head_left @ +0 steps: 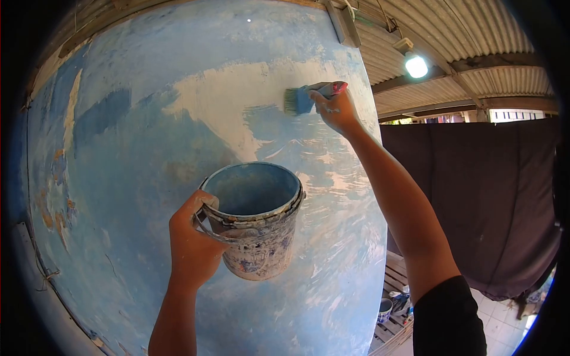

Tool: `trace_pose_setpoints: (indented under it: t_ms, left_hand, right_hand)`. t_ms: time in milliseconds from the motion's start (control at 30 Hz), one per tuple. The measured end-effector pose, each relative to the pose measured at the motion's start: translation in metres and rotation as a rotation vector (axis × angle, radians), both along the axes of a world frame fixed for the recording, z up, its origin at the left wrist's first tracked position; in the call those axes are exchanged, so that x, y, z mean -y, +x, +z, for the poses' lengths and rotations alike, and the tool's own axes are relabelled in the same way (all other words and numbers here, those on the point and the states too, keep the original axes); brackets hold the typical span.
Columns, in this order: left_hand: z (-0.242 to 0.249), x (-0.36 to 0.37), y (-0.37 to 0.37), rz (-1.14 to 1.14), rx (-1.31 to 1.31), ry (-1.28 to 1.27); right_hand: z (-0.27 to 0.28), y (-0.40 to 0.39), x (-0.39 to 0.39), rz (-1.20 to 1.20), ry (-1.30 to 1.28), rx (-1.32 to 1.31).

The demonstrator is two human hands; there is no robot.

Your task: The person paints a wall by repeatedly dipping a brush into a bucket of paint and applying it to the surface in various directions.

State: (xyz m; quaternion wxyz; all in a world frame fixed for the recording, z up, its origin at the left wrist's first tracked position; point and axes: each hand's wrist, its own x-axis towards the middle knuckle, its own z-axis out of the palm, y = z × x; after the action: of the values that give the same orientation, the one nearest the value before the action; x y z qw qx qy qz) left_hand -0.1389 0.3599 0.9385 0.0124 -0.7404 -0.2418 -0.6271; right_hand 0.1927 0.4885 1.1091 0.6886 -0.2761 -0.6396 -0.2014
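Note:
My right hand (333, 105) is closed around the handle of a wide paintbrush (303, 100). Its bristles touch the upper part of a wall (136, 160) patched in blue and cream. The brush's ferrule area is blue and the end of its handle shows red. Lower down, my left hand (199, 237) grips a paint-smeared bucket (261, 249) by its rim and wire handle, with the thumb over the edge. The bucket is held nearly upright in front of the wall. Blue colours its inner wall; the bottom is hidden from view.
A dark cloth (469, 196) hangs to the right of the wall. Overhead are a corrugated roof (475, 35) and a lit bulb (416, 65). A small container (385, 307) stands on slats at lower right. A cable (35, 249) runs down the left edge.

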Motion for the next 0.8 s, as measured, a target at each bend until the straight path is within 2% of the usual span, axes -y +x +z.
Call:
trace_pose_setpoints:
  t_ms: [133, 200, 267, 300, 400, 433, 533, 667, 733, 767, 800]
  left_hand:
    - [-0.004, 0.006, -0.013, 0.046, 0.001, 0.005]
    - [-0.004, 0.01, -0.016, 0.017, 0.013, 0.008]
    - [-0.004, 0.01, -0.019, 0.039, 0.028, 0.008]
    - [-0.005, 0.01, -0.02, 0.058, 0.041, 0.001]
    - [-0.006, 0.016, -0.026, 0.089, 0.043, 0.005]
    - [-0.006, 0.017, -0.03, 0.095, 0.046, 0.008]
    - [-0.005, 0.022, -0.04, 0.129, -0.018, -0.02]
    - [-0.004, 0.025, -0.044, 0.107, -0.027, -0.033]
    - [-0.005, 0.027, -0.047, 0.119, -0.027, -0.026]
    - [-0.006, 0.029, -0.048, 0.122, -0.015, -0.039]
    - [-0.005, 0.031, -0.05, 0.127, -0.002, -0.049]
  right_hand:
    - [0.032, -0.008, 0.025, -0.416, -0.009, -0.075]
    - [0.036, -0.027, 0.044, -0.376, -0.072, -0.041]
    - [0.037, -0.045, 0.042, -0.049, 0.123, 0.097]
    - [0.029, -0.057, 0.044, 0.116, 0.007, 0.06]
    - [0.021, -0.046, -0.008, 0.07, 0.021, 0.115]
    - [0.02, -0.041, -0.003, 0.111, 0.013, 0.083]
    - [0.033, -0.05, 0.02, -0.178, -0.024, -0.075]
    - [0.025, -0.101, 0.038, 0.029, 0.094, 0.096]
    - [0.013, -0.121, 0.021, 0.337, 0.0, 0.184]
    - [0.004, -0.122, 0.02, 0.202, -0.02, 0.169]
    - [0.008, -0.116, 0.017, 0.21, -0.018, 0.166]
